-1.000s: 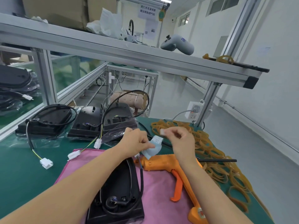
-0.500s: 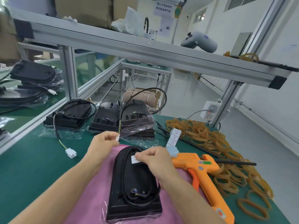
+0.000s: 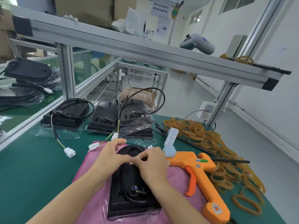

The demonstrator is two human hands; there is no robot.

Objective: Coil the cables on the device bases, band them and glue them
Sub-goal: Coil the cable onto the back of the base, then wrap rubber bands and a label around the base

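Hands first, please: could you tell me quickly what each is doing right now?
Left hand: pinching a small white sticker over the black plastic device base.
Right hand: pinching the same sticker.

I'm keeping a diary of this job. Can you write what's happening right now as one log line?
step: sticking small white sticker | left hand and right hand: both pinching it over black base | glue gun: untouched

Bright, even light on my head view.
I see soft daylight from the windows [image 3: 196, 17] at top right, faint shadows, wide-angle bending of the frame [image 3: 145, 50], slight blur on the hands.
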